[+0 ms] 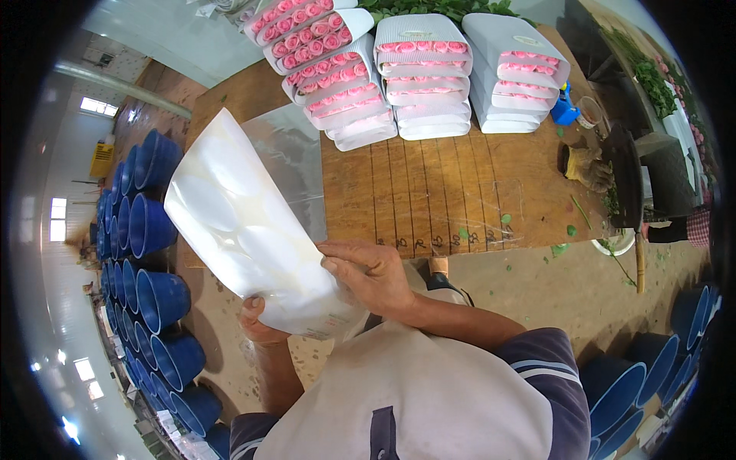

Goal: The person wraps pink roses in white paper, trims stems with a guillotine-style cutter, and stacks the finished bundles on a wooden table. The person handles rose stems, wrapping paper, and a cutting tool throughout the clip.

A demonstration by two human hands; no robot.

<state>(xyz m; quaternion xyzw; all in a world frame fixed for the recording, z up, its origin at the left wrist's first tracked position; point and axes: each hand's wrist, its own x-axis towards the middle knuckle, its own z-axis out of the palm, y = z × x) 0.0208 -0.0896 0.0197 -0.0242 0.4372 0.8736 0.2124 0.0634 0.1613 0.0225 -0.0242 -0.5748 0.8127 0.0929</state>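
Note:
My left hand (261, 322) grips the lower left edge of a glossy white sheet of oval stickers (241, 213), its thumb on top. On the sheet's right edge, my right hand (368, 273) pinches with thumb and fingers. The sheet is slightly curved and tilted, with small print near its lower end. Beyond it, a clear plastic sheet (287, 149) lies on the wooden table (425, 201). White corrugated wraps of pink roses (422, 75) stand stacked at the table's back, some bearing an oval sticker.
Blue buckets (155, 218) line the floor at left, with more buckets (615, 391) at lower right. A work glove (589, 167), a blue tape dispenser (565, 109) and a clear cup (589, 112) sit at the table's right. Another person's checked sleeve (697, 230) shows at far right.

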